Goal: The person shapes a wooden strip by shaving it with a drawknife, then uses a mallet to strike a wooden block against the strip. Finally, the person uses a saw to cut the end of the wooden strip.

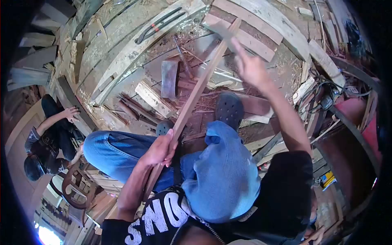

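Observation:
My left hand [163, 149] grips a long thin wooden strip [200, 85] near its lower end. The strip slants up and to the right over my jeans-clad knees, and its far end reaches the planks. My right hand [251, 67] is raised to the right of the strip's upper part. It is closed around a blurred grey tool [218, 30] whose shape I cannot make out. My dark perforated shoes [229, 108] rest on the wood scraps below the strip.
A flat metal blade [169, 77] lies on the littered floor left of the strip, with long-handled pliers [157, 24] on a curved plank beyond. Another person [45, 139] crouches at the far left. Cables [322, 98] and boards crowd the right.

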{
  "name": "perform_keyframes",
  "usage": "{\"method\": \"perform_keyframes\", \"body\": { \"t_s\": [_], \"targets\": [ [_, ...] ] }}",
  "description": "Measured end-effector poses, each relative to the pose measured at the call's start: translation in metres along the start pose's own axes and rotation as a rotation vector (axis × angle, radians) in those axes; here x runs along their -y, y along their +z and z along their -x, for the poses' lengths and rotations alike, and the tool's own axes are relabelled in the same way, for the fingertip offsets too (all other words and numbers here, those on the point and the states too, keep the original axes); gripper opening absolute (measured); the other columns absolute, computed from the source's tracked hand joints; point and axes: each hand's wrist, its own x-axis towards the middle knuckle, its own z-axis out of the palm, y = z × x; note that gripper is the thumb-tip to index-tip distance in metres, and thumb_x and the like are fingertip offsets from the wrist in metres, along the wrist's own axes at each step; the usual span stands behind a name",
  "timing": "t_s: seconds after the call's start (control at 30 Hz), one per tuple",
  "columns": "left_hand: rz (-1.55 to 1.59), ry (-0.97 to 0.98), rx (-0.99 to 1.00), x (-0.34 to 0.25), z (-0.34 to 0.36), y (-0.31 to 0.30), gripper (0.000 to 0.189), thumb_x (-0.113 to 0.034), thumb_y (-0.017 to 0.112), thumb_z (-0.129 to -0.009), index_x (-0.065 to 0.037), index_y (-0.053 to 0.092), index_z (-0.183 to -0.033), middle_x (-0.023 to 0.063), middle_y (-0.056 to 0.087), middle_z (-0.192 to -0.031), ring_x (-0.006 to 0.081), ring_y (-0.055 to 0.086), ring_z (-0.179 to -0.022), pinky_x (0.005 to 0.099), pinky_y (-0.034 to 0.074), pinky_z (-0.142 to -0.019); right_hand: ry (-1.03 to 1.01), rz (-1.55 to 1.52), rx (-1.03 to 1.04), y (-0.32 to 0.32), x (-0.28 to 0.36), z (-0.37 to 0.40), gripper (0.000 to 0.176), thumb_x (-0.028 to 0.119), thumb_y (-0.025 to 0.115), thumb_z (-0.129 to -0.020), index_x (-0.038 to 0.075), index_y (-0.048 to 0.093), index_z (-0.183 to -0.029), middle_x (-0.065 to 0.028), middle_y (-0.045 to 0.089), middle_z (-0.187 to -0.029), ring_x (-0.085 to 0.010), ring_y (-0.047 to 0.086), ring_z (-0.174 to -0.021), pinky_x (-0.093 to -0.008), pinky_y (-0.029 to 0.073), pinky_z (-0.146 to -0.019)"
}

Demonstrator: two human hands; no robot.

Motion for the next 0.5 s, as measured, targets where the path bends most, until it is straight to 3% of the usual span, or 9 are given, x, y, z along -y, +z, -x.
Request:
{"method": "perform_keyframes", "body": {
  "t_s": [0.03, 0.07, 0.1, 0.13, 0.27, 0.33, 0.4, 0.47, 0.5],
  "targets": [
    [0.018, -0.001, 0.006, -0.003, 0.0, -0.003, 0.059, -0.054, 0.02, -0.099, -0.005, 0.041, -0.073, 0.0025, 0.034, -0.042, 0.014, 0.036, -0.029, 0.0294, 0.041, -0.034, 0.068, 0.103, -0.024, -0.004, -0.013, -0.011, 0.061, 0.016, 0.047, -0.092, 0.021, 0.021, -0.147, -0.0199, 0.059, -0.057, -0.0334, 0.059, -0.046, -0.0469, 0.052, -0.044],
    [0.03, 0.0, 0.012, -0.004, 0.001, -0.002, 0.059, -0.054, 0.02, -0.099, -0.005, 0.041, -0.073, 0.0025, 0.034, -0.042, 0.0141, 0.035, -0.029, 0.0294, 0.041, -0.034, 0.334, 0.129, 0.218, -0.021, 0.007, -0.022, 0.061, 0.016, 0.047, -0.092, 0.02, 0.021, -0.147, -0.0181, 0.056, -0.052, -0.0334, 0.058, -0.044, -0.0472, 0.052, -0.044],
    [0.023, 0.014, 0.006, -0.008, -0.001, -0.005, 0.059, -0.054, 0.02, -0.099, -0.005, 0.041, -0.073, 0.0025, 0.034, -0.042, 0.0141, 0.035, -0.029, 0.0294, 0.041, -0.034, 0.132, 0.083, 0.038, -0.004, 0.025, -0.005, 0.065, 0.014, 0.05, -0.09, 0.022, 0.021, -0.147, -0.016, 0.053, -0.048, -0.0308, 0.054, -0.04, -0.0459, 0.05, -0.04],
    [0.023, 0.021, 0.001, -0.009, -0.005, -0.003, 0.059, -0.054, 0.02, -0.099, -0.005, 0.041, -0.073, 0.0025, 0.034, -0.042, 0.0139, 0.035, -0.029, 0.0295, 0.041, -0.034, 0.118, 0.089, 0.037, -0.004, 0.036, 0.001, 0.065, 0.014, 0.05, -0.09, 0.022, 0.021, -0.147, -0.016, 0.053, -0.048, -0.0308, 0.054, -0.04, -0.0459, 0.05, -0.04],
    [0.034, -0.032, 0.004, -0.002, 0.001, -0.001, 0.059, -0.054, 0.02, -0.098, -0.005, 0.042, -0.073, 0.0023, 0.034, -0.042, 0.0135, 0.035, -0.029, 0.0296, 0.04, -0.034, -0.167, -0.21, 0.252, -0.004, 0.054, 0.02, 0.064, 0.014, 0.052, -0.088, 0.027, 0.026, -0.145, -0.0133, 0.053, -0.048, -0.0304, 0.055, -0.04, -0.0437, 0.05, -0.04],
    [0.049, -0.034, 0.004, -0.001, 0.005, -0.002, 0.059, -0.054, 0.02, -0.098, -0.005, 0.042, -0.072, 0.0022, 0.033, -0.042, 0.0134, 0.035, -0.029, 0.0296, 0.041, -0.034, 0.294, 0.144, 0.175, -0.022, 0.041, -0.017, 0.065, 0.013, 0.051, -0.089, 0.023, 0.022, -0.147, -0.0193, 0.06, -0.059, -0.0322, 0.061, -0.048, -0.0426, 0.055, -0.05],
    [-0.003, -0.012, 0.019, -0.006, 0.001, -0.002, 0.059, -0.054, 0.02, -0.098, -0.005, 0.042, -0.072, 0.0021, 0.033, -0.042, 0.0133, 0.036, -0.029, 0.0293, 0.041, -0.034, 0.087, -0.056, 0.139, -0.012, 0.055, 0.013, 0.066, 0.014, 0.051, -0.089, 0.024, 0.021, -0.147, -0.0188, 0.059, -0.057, -0.0313, 0.06, -0.046, -0.043, 0.054, -0.049],
    [0.014, -0.023, 0.006, 0.0, -0.002, -0.001, 0.059, -0.054, 0.02, -0.098, -0.006, 0.042, -0.073, 0.0022, 0.033, -0.042, 0.0133, 0.036, -0.029, 0.0295, 0.041, -0.034, -0.196, -0.054, 0.377, -0.012, 0.074, 0.044, 0.065, 0.014, 0.054, -0.089, 0.028, 0.025, -0.146, -0.0177, 0.058, -0.056, -0.032, 0.058, -0.045, -0.0434, 0.053, -0.048],
    [0.012, -0.015, -0.01, 0.001, -0.002, -0.001, 0.059, -0.054, 0.02, -0.098, -0.006, 0.042, -0.073, 0.0022, 0.034, -0.042, 0.0132, 0.036, -0.029, 0.0296, 0.041, -0.034, -0.176, -0.059, 0.151, -0.006, 0.055, 0.029, 0.063, 0.016, 0.054, -0.089, 0.03, 0.028, -0.144, -0.0163, 0.059, -0.058, -0.0332, 0.058, -0.045, -0.0429, 0.054, -0.049]
  ]
}}
